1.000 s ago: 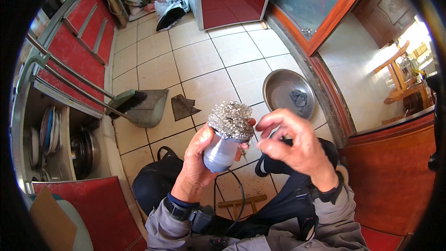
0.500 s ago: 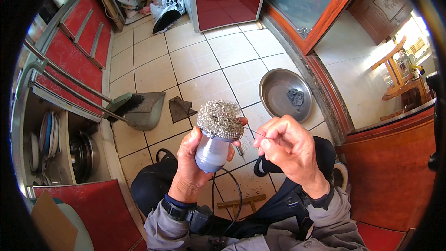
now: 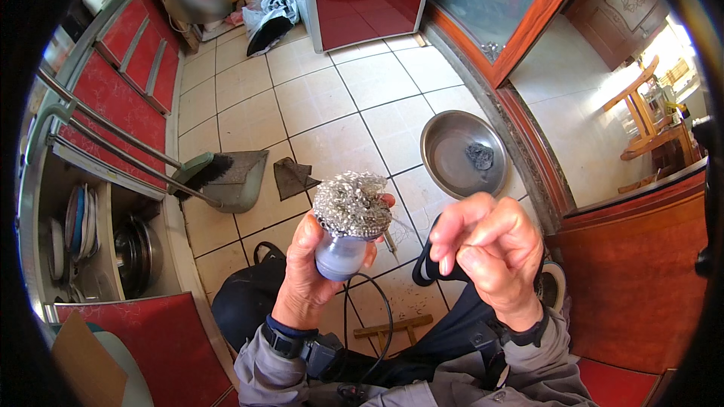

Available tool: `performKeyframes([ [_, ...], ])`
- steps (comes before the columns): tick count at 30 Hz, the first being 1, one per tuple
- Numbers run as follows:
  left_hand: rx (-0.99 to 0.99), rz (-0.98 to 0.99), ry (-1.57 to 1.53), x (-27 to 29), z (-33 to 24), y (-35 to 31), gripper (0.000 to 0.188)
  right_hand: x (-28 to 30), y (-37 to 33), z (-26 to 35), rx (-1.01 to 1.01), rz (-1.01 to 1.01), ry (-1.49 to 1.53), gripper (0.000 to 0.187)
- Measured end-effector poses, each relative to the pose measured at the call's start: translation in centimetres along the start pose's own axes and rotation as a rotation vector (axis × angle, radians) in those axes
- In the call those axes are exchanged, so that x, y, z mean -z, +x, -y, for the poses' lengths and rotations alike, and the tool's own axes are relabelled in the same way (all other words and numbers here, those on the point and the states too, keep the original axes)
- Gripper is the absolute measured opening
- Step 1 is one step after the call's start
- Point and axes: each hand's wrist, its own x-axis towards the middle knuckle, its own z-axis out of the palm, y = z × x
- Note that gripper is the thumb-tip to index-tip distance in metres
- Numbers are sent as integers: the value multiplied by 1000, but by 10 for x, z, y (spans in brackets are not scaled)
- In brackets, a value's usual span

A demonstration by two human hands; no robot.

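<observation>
My left hand (image 3: 308, 271) is wrapped round a translucent, bluish plastic handle (image 3: 338, 258). A silvery metal-wire scouring ball (image 3: 351, 205) sits on top of the handle, its strands curled and bunched. To the right, and apart from the scourer, my right hand (image 3: 494, 256) is closed in a pinch. A thin strand was between its fingertips a moment ago; now it is too fine to follow all the way to them. Below the scourer, a slim metal-tipped tool (image 3: 391, 244) shows in part by my left fingers; I cannot tell whether it is held.
A steel basin (image 3: 461, 152) with a dark scouring pad (image 3: 479, 156) stands on the tiles. A dustpan and brush (image 3: 226, 179) and a dark cloth (image 3: 292, 178) lie left. A small wooden stool (image 3: 392, 328) and a black cable (image 3: 386, 309) are between my legs.
My right hand has drawn away from the scourer, to the right and slightly toward me. My left hand keeps its hold, and the scourer has tipped a little.
</observation>
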Motion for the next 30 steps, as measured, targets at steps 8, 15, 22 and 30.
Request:
performKeyframes([
  [8, -21, -59, -11, 4, 0, -3, 75, 2, -12, 16, -82, 112, 167, 20],
  [15, -63, -121, -75, 12, 1, -3, 73, 10, -25, 17, -181, 188, 230, 20],
  [22, -100, -154, -107, 10, 2, -3, 74, 19, -33, 6, -359, 315, 127, 17],
  [30, -133, -165, -96, 9, 2, 0, 70, 11, -27, -4, -495, 252, -246, 29],
])
